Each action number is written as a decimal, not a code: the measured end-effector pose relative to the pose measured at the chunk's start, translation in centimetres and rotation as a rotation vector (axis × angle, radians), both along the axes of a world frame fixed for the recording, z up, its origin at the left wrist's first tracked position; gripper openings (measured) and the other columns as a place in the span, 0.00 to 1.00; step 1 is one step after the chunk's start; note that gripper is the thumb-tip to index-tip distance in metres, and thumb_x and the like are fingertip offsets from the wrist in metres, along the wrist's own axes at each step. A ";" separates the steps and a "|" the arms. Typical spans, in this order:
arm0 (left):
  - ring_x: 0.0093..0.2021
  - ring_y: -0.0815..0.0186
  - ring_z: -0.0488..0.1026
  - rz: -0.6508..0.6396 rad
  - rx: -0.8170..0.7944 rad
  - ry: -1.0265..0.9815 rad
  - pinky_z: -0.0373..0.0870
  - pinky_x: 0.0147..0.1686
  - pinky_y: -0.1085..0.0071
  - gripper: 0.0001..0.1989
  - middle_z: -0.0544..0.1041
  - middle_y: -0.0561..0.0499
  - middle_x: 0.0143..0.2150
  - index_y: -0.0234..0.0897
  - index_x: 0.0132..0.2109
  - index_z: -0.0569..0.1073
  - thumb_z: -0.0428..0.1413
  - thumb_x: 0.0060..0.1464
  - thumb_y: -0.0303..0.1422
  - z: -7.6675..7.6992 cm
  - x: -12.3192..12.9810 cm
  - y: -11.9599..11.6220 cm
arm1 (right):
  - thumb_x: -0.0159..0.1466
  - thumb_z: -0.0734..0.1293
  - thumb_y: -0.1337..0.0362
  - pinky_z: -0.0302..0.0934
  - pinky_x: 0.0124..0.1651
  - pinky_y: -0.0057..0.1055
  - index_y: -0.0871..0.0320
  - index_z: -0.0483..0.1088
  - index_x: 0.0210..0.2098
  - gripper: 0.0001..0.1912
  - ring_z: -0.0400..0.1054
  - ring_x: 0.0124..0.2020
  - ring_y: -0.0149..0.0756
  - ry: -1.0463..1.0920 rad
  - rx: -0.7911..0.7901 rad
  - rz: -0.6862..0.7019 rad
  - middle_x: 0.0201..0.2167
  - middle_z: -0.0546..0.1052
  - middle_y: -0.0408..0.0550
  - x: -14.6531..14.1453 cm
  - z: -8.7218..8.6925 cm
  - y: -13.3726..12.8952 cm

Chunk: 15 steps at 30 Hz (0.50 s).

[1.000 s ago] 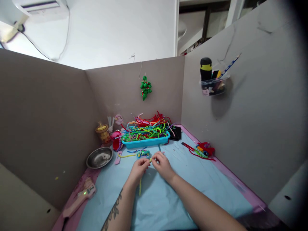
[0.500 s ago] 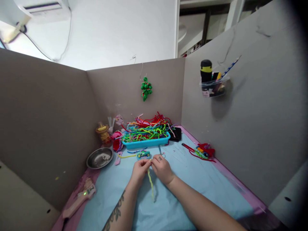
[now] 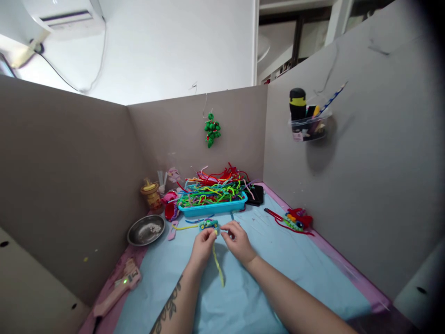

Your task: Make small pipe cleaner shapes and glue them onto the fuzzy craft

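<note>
Between thumb and fingers, my left hand [image 3: 203, 246] pinches a yellow pipe cleaner [image 3: 218, 266] whose long end dangles down over the blue cloth. A small curled bit of it shows at the fingertips. Just to the right, my right hand [image 3: 239, 241] is apart from it, thumb and index finger separated with nothing visible between them. Right beyond the fingers lies a small teal and blue fuzzy piece with yellow spots [image 3: 208, 224]. Another yellow pipe cleaner [image 3: 185, 228] and a blue one [image 3: 198, 221] rest left of that piece.
A blue tray [image 3: 212, 209] heaped with colourful pipe cleaners stands at the back. On the left are a metal bowl [image 3: 146, 230] with small white bits and a pink glue gun [image 3: 118, 290]. A red-handled tool [image 3: 274, 214] and colourful fuzzy pieces [image 3: 298, 219] lie right.
My right hand has let go and drawn away to the right, its fingers parting. My left hand keeps hold of the yellow pipe cleaner. The view has shifted slightly.
</note>
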<state>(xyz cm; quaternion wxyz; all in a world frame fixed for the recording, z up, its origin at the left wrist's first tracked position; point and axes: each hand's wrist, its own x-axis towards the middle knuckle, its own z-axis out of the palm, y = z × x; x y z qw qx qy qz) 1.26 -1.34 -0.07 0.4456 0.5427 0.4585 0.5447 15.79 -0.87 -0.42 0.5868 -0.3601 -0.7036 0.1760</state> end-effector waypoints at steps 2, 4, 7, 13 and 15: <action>0.26 0.69 0.62 -0.027 0.033 0.017 0.58 0.29 0.73 0.14 0.69 0.53 0.23 0.33 0.27 0.72 0.59 0.44 0.42 0.1 -0.1 0.0 | 0.58 0.64 0.69 0.62 0.32 0.28 0.58 0.72 0.34 0.06 0.65 0.29 0.32 -0.012 -0.011 0.026 0.31 0.70 0.47 0.0 0.1 -0.1; 0.28 0.68 0.65 -0.044 0.044 0.027 0.60 0.32 0.72 0.13 0.71 0.52 0.25 0.32 0.27 0.72 0.60 0.45 0.41 0.1 -0.1 0.0 | 0.58 0.64 0.69 0.61 0.32 0.28 0.57 0.72 0.33 0.06 0.65 0.31 0.33 -0.022 -0.017 0.051 0.30 0.71 0.47 -0.1 0.1 -0.1; 0.31 0.65 0.67 -0.039 0.032 0.017 0.62 0.36 0.70 0.14 0.74 0.49 0.28 0.32 0.30 0.74 0.60 0.44 0.40 0.2 0.0 0.0 | 0.59 0.64 0.69 0.61 0.34 0.29 0.57 0.73 0.31 0.05 0.65 0.32 0.34 -0.019 -0.011 0.052 0.29 0.70 0.47 -0.2 -0.1 -0.1; 0.29 0.67 0.69 -0.021 -0.002 -0.075 0.63 0.34 0.71 0.14 0.74 0.49 0.28 0.32 0.30 0.74 0.62 0.42 0.39 0.3 0.1 -0.2 | 0.59 0.63 0.68 0.60 0.34 0.29 0.57 0.72 0.29 0.05 0.65 0.31 0.33 0.000 -0.020 0.058 0.27 0.70 0.46 -0.2 0.3 -0.2; 0.29 0.67 0.69 -0.023 0.003 -0.080 0.63 0.33 0.72 0.13 0.74 0.50 0.28 0.32 0.30 0.74 0.62 0.42 0.39 0.4 0.1 -0.2 | 0.59 0.64 0.68 0.60 0.33 0.28 0.58 0.71 0.28 0.05 0.65 0.30 0.33 0.015 -0.052 0.055 0.27 0.70 0.46 -0.2 0.4 -0.3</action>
